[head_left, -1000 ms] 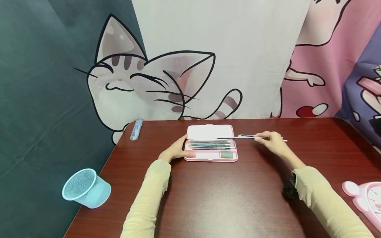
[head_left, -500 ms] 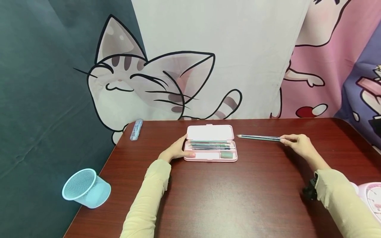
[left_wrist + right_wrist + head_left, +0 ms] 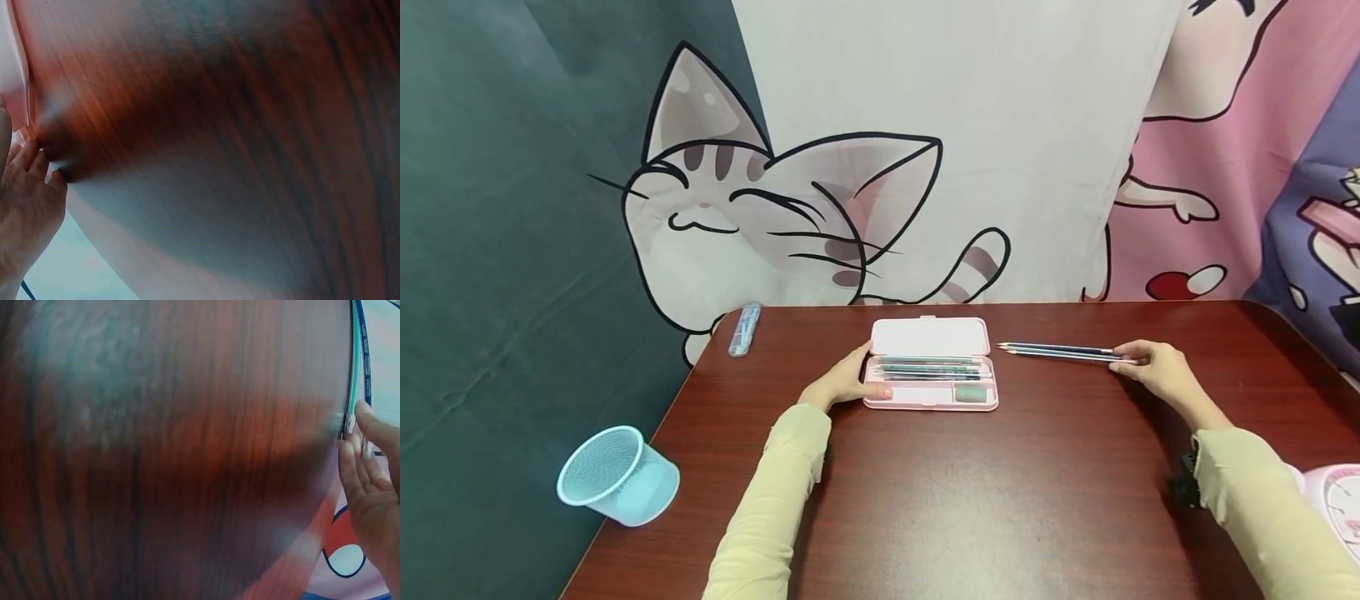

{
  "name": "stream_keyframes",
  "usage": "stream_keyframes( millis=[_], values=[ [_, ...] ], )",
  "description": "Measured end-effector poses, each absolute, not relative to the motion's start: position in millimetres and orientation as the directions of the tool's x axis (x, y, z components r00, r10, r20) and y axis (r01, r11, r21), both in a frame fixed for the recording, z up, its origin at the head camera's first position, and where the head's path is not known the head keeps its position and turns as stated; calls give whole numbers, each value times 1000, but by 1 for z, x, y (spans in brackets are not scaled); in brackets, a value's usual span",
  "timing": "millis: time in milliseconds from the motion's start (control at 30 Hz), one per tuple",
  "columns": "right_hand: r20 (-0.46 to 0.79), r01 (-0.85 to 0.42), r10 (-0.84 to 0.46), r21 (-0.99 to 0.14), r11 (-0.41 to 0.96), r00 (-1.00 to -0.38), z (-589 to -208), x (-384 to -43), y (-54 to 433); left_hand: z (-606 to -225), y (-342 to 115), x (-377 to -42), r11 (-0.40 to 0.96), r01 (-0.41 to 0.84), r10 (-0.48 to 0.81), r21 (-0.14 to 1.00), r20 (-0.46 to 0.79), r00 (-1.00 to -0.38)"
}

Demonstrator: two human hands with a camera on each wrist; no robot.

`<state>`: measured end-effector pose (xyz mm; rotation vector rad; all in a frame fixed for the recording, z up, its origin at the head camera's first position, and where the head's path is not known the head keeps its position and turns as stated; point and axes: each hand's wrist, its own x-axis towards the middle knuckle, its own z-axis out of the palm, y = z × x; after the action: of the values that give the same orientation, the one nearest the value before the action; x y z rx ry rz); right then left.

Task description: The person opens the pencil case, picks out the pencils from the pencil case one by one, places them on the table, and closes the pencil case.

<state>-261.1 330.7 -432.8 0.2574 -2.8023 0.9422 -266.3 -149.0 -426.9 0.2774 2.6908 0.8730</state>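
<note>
An open pink pencil case [image 3: 891, 407] sits near the table's back edge in the head view, its lid [image 3: 929, 335] laid back. Several pencils [image 3: 925, 367] lie in its long compartment, and a grey-green block [image 3: 971, 392] fills the front right one. My left hand [image 3: 838, 382] holds the case's left end, thumb over the front corner, other fingers along the side. Right of the case, a few dark and striped pencils [image 3: 1052, 351] lie side by side, points toward the case. My right hand [image 3: 1157, 368] pinches a pencil at their right end. The right wrist view shows green and black pencils [image 3: 355, 362] by the thumb.
A light blue mesh cup [image 3: 625, 479] lies on its side at the table's left edge. At the back left is a translucent blue case [image 3: 745, 330]. A pink clock-like object [image 3: 1337, 508] is partly behind the right sleeve. A cartoon curtain [image 3: 985, 125] hangs behind the table.
My right hand has moved right, drawing a pencil away from over the case; it lines up with the pencils on the table. These have spread slightly apart. My left hand stays on the case.
</note>
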Motion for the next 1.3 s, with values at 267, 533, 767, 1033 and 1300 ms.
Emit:
stream_keyframes(
  millis=[267, 533, 767, 1033, 1300],
  values=[
    [277, -213, -73, -519, 828, -958, -438, -265, 329, -425, -147, -265, 794, 106, 284, 599, -210, -935],
    [243, -129, 0, -518, 846, -970, -435, -263, 319, -425, -148, -267, 799, 109, 285, 591, -213, -935],
    [225, -114, 11, -538, 835, -974, -434, -263, 313, -427, -149, -266, 798, 105, 276, 594, -205, -939],
    [251, -121, 23, -546, 829, -968, -436, -261, 307, -431, -149, -266, 792, 103, 283, 602, -212, -935],
    [224, -101, 27, -541, 835, -974, -433, -263, 300, -430, -150, -266, 778, 120, 293, 617, -187, -938]
  ],
)
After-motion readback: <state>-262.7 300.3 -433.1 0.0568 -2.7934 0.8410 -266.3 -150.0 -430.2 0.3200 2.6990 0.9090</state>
